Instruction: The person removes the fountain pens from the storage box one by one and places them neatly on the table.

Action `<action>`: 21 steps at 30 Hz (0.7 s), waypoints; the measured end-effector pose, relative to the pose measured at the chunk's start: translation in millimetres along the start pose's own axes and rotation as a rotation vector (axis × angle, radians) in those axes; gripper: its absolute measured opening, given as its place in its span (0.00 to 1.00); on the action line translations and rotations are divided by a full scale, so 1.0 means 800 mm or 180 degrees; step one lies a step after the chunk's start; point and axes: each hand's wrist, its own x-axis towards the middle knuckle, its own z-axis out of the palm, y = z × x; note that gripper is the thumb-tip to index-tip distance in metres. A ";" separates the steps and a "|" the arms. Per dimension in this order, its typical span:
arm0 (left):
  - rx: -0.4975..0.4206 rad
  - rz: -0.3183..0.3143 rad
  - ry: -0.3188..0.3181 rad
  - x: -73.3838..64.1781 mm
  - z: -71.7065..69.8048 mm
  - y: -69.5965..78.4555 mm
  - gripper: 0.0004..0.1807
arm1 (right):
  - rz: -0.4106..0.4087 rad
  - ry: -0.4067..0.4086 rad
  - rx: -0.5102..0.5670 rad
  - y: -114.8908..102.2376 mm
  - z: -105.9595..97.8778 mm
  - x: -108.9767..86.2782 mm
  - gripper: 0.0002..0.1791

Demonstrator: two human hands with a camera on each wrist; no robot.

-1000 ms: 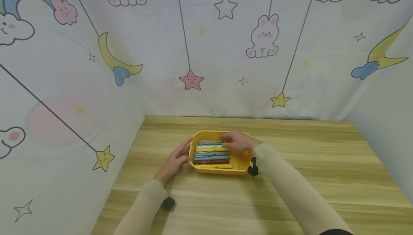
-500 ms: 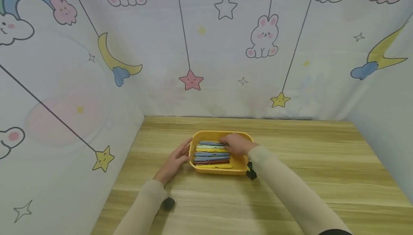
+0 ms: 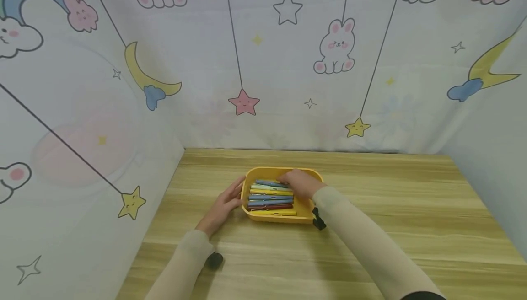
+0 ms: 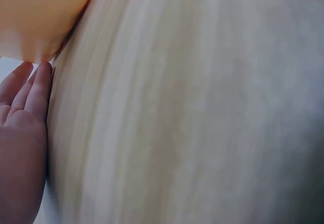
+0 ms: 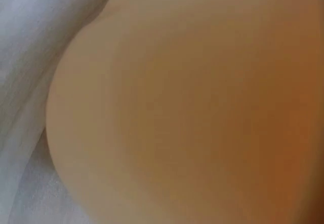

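Observation:
A yellow plastic basket holds several pens with clips, lying side by side in its left part. My right hand reaches into the basket and pinches the right end of the rearmost blue pen; its fingertips are partly hidden. In front of that pen lie a pale green one, a yellow pen, more blue ones, a dark red pen and a yellow one nearest me. Outside, my left hand touches the basket's left wall with extended fingers, also seen in the left wrist view. The basket wall fills most of the right wrist view.
The basket stands on a wood-grain table. A white cloth printed with stars, rabbits and moons hangs behind the table and along its sides. A dark wrist device sits under my left sleeve, another under the right.
My right hand has moved slightly left and lower in the basket, and the rearmost blue pen has shifted a little right and tilted. My left hand stays put.

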 end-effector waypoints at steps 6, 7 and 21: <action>-0.0001 0.0029 -0.0018 0.001 0.000 -0.002 0.40 | -0.0001 -0.0010 -0.0064 -0.001 0.000 0.001 0.24; -0.0001 0.0036 -0.0027 0.002 0.000 -0.002 0.40 | 0.0001 -0.0007 -0.0084 -0.001 0.000 0.001 0.24; -0.0031 0.0015 0.0002 0.001 0.000 -0.002 0.40 | -0.0063 0.0211 -0.0163 -0.003 0.007 0.005 0.11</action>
